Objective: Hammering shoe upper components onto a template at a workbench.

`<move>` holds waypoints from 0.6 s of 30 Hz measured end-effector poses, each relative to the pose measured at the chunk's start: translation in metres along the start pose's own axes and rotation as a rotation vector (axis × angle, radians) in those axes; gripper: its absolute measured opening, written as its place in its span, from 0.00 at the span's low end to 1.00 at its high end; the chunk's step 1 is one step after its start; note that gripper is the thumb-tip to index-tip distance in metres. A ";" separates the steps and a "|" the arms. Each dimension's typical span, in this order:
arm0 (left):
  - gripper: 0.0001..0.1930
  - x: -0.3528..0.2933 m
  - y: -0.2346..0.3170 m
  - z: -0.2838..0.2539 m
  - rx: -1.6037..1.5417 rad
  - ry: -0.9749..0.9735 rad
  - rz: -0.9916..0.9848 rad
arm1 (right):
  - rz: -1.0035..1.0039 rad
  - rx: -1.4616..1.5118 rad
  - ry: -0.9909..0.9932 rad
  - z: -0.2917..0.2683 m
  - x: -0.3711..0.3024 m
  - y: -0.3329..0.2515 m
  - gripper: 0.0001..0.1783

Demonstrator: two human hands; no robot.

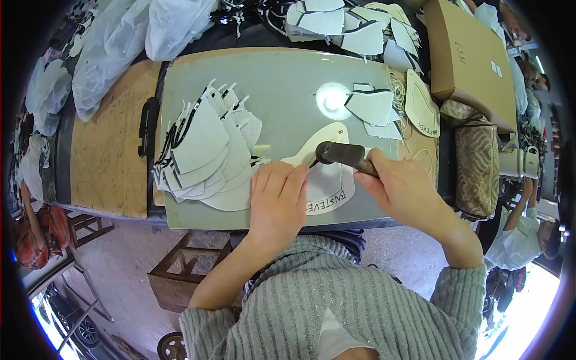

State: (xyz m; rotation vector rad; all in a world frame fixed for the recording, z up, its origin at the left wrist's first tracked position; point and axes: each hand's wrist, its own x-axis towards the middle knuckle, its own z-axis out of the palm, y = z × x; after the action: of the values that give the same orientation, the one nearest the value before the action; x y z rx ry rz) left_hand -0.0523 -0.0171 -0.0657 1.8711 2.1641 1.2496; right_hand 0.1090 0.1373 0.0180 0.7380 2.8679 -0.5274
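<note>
My right hand grips the short handle of a hammer, whose dark head hangs over a pale shaped template with lettering along its edge. Fingers bent, my left hand presses down on the template's left side, holding a white cut piece against it. The fingers hide part of that piece. Just left of that hand lies a fanned stack of white cut pieces with black edging. All this rests on a grey-green board.
Farther right on the board sits a small pile of white pieces, beside another pale template and some cord. A cardboard box and a patterned pouch stand at the right. Plastic bags lie at the far left; more white pieces are behind.
</note>
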 end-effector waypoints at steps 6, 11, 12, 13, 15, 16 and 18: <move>0.14 0.002 -0.002 -0.001 -0.009 -0.035 -0.002 | 0.026 0.017 0.010 -0.005 0.000 -0.007 0.19; 0.13 0.003 -0.002 0.000 -0.010 -0.027 0.027 | -0.006 -0.062 -0.064 0.004 0.005 -0.003 0.19; 0.13 0.003 -0.001 0.000 -0.012 -0.024 0.032 | -0.001 -0.074 -0.076 0.004 0.005 -0.002 0.19; 0.13 0.001 -0.001 -0.001 -0.008 -0.021 0.028 | -0.007 -0.071 -0.080 0.003 0.005 -0.003 0.19; 0.13 0.001 -0.001 -0.001 -0.002 -0.022 0.016 | -0.008 0.037 -0.019 0.000 0.005 -0.006 0.19; 0.12 0.003 -0.001 -0.002 -0.008 -0.021 0.023 | -0.002 0.036 -0.016 0.003 0.004 -0.005 0.19; 0.12 0.002 -0.001 -0.001 -0.021 -0.021 -0.001 | 0.032 -0.060 -0.150 0.012 0.004 0.000 0.18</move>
State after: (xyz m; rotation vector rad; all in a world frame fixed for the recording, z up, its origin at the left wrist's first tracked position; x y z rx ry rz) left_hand -0.0545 -0.0161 -0.0645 1.8669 2.1330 1.2421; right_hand 0.1061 0.1351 0.0062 0.7021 2.7161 -0.4693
